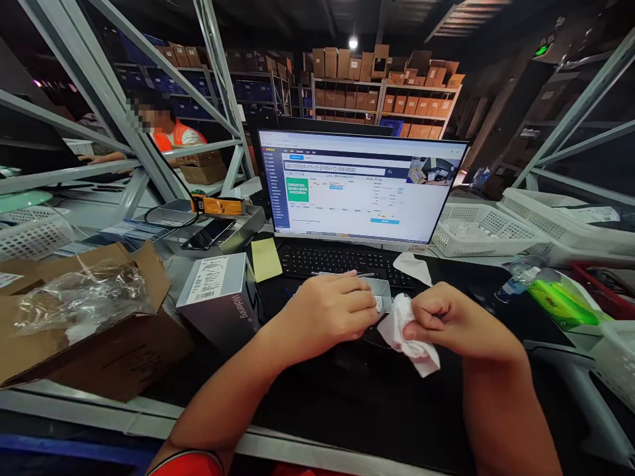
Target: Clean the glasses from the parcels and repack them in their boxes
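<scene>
My left hand (330,311) is closed over a flat grey metal part (376,289) that rests in front of the black keyboard (342,261). Its fingers wrap the part's near edge. My right hand (444,316) is pinched on a crumpled white cloth (409,337), which touches the right end of the grey part. Both hands are over the black desk mat, just below the monitor (362,185).
A grey boxed product (221,297) and an open cardboard box with plastic wrap (84,311) stand at left. A yellow sticky note (266,259), a phone (208,233), white baskets (489,228) and a green tissue pack (563,303) surround the desk. Another person (163,129) works beyond the shelving.
</scene>
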Demonstrator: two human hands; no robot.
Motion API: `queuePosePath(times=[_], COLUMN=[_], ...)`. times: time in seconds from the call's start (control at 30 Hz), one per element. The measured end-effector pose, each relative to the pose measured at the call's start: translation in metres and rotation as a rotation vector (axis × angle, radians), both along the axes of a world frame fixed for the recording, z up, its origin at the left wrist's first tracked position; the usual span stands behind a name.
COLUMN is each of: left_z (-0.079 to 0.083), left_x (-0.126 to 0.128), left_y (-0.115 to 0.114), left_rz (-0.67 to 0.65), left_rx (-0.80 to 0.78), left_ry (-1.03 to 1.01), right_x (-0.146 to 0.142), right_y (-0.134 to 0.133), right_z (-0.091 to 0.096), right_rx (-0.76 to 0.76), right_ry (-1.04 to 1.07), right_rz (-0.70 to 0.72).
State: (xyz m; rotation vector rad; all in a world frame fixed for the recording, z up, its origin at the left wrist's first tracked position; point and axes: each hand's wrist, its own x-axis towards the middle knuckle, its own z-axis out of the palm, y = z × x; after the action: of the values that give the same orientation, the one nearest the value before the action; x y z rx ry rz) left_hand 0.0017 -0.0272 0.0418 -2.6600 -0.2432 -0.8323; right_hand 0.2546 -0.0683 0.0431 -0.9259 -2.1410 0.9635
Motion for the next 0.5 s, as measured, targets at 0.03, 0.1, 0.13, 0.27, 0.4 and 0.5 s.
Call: queuePosePath(times=[0.03,0.1,0.13,0.27,0.4,0.5], left_z=[0.002,0.003,0.003,-0.006,-0.014,-0.013], left_x=[-0.002,-0.004,-0.004,0.004,0.014,0.012], left_y=[0.001,0.001,0.001,0.001,0.005,0.009], left_rz=[0.009,0.014,0.014,0.031,0.05,0.017], left_rx=[-0.015,-0.034,-0.037,0.009,0.157,0.121], left_ry=[-0.012,-0.024,-0.025,0.008,0.016,-0.004], right_x=[0.008,0.018,0.019,-0.001,-0.024,-0.013], right_y=[0.004,0.01,0.012,0.008,0.0,0.003], right_z=[0.001,0.001,0.001,-0.004,-0.008,-0.006], right_rx=[0.003,0.006,0.005,0.048,0.208,0.123], right_ry=[0.014,0.04,0.047,-0.025,-0.182,-0.114], right_rz=[0.031,0.065,0.068,-0.008,-0.237,-0.157])
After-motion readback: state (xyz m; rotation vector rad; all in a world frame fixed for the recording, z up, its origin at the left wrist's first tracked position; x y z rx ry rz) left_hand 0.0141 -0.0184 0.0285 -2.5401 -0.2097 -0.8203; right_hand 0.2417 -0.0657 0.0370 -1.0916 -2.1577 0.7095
